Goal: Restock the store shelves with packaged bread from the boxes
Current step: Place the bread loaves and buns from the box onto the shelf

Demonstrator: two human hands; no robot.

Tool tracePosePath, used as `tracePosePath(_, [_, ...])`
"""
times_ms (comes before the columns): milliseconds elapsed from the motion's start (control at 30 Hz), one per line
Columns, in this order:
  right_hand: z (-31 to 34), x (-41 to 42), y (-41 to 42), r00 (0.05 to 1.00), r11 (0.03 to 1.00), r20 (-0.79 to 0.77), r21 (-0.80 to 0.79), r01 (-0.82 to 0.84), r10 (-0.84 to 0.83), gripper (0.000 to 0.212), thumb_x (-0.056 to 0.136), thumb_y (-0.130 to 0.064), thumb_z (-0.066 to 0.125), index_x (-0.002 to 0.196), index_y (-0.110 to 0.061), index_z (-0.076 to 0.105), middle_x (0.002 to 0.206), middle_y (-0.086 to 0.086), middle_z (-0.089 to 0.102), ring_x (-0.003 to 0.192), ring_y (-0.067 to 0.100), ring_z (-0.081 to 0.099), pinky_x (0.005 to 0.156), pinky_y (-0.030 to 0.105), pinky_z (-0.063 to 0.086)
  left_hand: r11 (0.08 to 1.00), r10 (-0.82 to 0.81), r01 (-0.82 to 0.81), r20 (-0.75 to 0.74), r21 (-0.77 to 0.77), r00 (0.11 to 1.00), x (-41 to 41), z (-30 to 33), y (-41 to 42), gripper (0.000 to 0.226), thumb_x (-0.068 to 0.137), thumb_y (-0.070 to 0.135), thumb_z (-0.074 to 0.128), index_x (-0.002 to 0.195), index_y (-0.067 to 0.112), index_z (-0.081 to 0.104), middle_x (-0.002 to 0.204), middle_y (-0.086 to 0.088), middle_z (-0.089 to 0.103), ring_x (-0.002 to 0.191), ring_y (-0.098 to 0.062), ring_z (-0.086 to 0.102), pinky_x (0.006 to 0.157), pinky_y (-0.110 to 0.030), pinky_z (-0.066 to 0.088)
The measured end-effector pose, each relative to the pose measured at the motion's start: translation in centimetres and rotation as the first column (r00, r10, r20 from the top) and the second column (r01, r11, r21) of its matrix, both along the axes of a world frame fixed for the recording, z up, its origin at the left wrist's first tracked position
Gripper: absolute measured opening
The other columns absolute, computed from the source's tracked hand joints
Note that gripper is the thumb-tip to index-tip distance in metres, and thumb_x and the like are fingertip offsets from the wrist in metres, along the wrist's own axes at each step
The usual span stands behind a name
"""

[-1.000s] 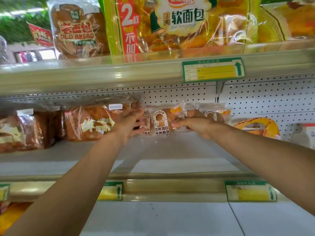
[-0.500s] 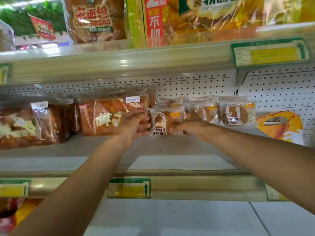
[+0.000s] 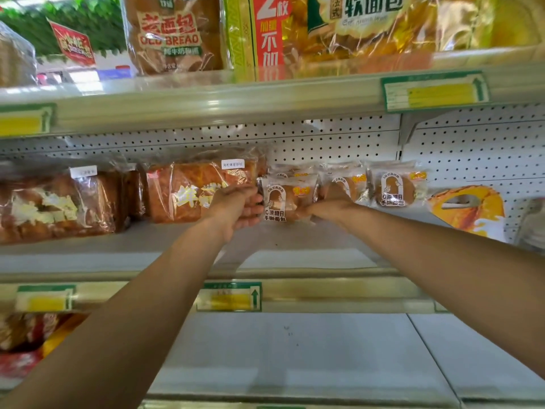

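Observation:
A small clear packet of bread (image 3: 284,199) with a white arch label stands upright near the back of the middle shelf (image 3: 295,240). My left hand (image 3: 239,206) curls round its left edge and my right hand (image 3: 327,206) holds its lower right corner. Behind it are more packets of the same kind, and two others (image 3: 346,184) (image 3: 393,187) stand in a row to its right against the pegboard. My right hand hides part of the nearer one.
Large bagged loaves (image 3: 200,190) (image 3: 56,205) fill the shelf's left part. An orange bread bag (image 3: 469,208) lies at the right. Big bread bags (image 3: 174,33) sit on the top shelf. The lower shelf (image 3: 295,349) shows bare white surface, with red and yellow packs (image 3: 26,343) at its left.
The view has shifted left, so the shelf contents appear further right. Both hands stay on the small packet, which now stands more squarely upright beside the row.

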State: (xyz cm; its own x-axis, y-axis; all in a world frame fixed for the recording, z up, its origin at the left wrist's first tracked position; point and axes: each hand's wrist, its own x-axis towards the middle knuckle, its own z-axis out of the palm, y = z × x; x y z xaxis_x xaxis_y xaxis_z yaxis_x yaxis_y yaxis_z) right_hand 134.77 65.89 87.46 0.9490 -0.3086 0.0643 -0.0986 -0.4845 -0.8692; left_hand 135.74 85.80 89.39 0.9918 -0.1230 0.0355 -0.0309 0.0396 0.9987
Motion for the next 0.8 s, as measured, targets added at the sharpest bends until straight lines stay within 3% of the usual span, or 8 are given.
tracePosePath(133, [1.1,-4.0,0.4,0.984,0.985,0.120,-0.093,0.144,-0.132,0.050,0.072,-0.021,0.084,0.105,-0.006,0.050,0.097,0.002,0.057,0.096,0.019,0.055,0.086,0.033,0.049,0.999,0.007,-0.006,0.012,-0.052,1.000,-2.7,0.2,0.2,0.009,0.098,0.016,0.061,0.105,0.017,0.065,0.091,-0.004,0.073,0.074,-0.018,0.069,0.072,-0.035,0.060])
tracePosePath(233, [1.4,-7.0,1.2,0.954,0.984,0.270,-0.085,0.157,-0.129,0.037,0.086,-0.017,0.071,0.113,0.005,0.058,0.111,0.019,0.064,0.105,0.031,0.062,0.094,0.040,0.050,0.989,0.003,-0.001,0.012,-0.149,1.000,-5.8,-0.3,0.8,0.006,0.098,0.015,0.060,0.100,0.019,0.065,0.098,-0.007,0.073,0.079,-0.020,0.069,0.073,-0.036,0.059])
tracePosePath(300, [1.1,-9.0,1.8,0.937,0.988,0.336,-0.083,0.129,-0.095,0.024,0.089,-0.009,0.066,0.109,0.002,0.062,0.111,0.015,0.066,0.104,0.025,0.062,0.095,0.031,0.048,0.974,0.003,0.001,0.016,-0.225,1.000,-8.6,-0.8,1.2,0.006,0.097,0.013,0.060,0.098,0.017,0.064,0.095,-0.006,0.073,0.076,-0.019,0.068,0.066,-0.031,0.058])
tracePosePath(433, [-0.1,-13.9,4.0,0.889,0.999,0.457,-0.040,-0.001,0.019,0.013,0.091,-0.002,0.062,0.104,-0.002,0.065,0.099,0.002,0.063,0.089,0.011,0.057,0.083,0.016,0.045,0.929,0.000,-0.007,-0.017,-0.371,1.000,-13.9,-2.4,2.8,0.015,0.097,0.016,0.060,0.112,0.015,0.063,0.090,-0.003,0.072,0.070,-0.015,0.067,0.057,-0.025,0.055])
tracePosePath(567, [-2.0,-17.7,6.8,0.841,0.991,0.524,-0.079,-0.111,0.136,0.014,0.090,0.006,0.059,0.093,-0.005,0.067,0.087,0.000,0.063,0.075,0.003,0.054,0.071,0.012,0.045,0.907,0.048,-0.076,-0.079,-0.413,0.996,-18.5,-5.2,5.4,0.009,0.098,0.018,0.058,0.107,0.017,0.060,0.087,-0.001,0.071,0.065,-0.012,0.066,0.050,-0.021,0.052])
tracePosePath(667, [-3.8,-20.3,9.5,0.819,0.977,0.533,-0.102,-0.187,0.213,0.020,0.089,0.007,0.057,0.088,-0.011,0.066,0.084,-0.001,0.063,0.074,0.008,0.056,0.068,0.008,0.043,0.917,0.092,-0.136,-0.131,-0.376,0.987,-21.5,-7.8,7.8,0.009,0.098,0.020,0.059,0.105,0.019,0.063,0.096,0.000,0.072,0.069,-0.012,0.067,0.051,-0.023,0.052])
tracePosePath(800, [-6.4,-23.6,13.9,0.837,0.966,0.494,-0.020,-0.260,0.235,0.017,0.092,0.004,0.054,0.090,-0.008,0.066,0.086,0.008,0.065,0.068,0.020,0.062,0.054,0.016,0.046,0.899,0.160,-0.225,-0.198,-0.375,0.967,-24.7,-11.0,11.8,0.014,0.098,0.024,0.058,0.111,0.023,0.064,0.096,0.005,0.072,0.075,-0.010,0.065,0.056,-0.023,0.050])
